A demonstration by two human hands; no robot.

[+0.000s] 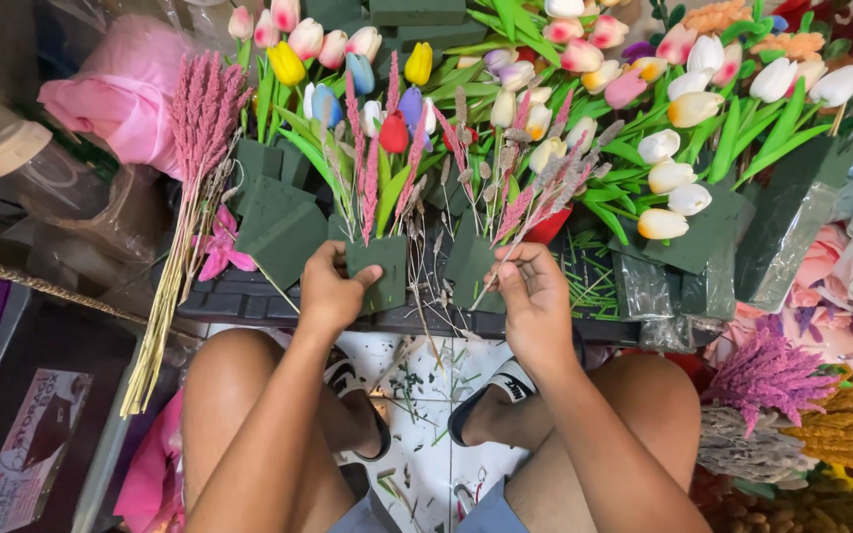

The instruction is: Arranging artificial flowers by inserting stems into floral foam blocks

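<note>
My left hand grips a dark green foam block that stands on a black crate. Tulips and pink grass stems are stuck upright in this block. My right hand pinches a thin dried grass stem that slants up toward a second green foam block, which also carries pink and grey grass stems. Both hands are close together over the crate's near edge, above my knees.
Loose green foam blocks lie at left beside a bundle of pink dried grass. Many artificial tulips fill the back and right. Purple and orange dried bunches sit at right. Stem scraps litter the white floor.
</note>
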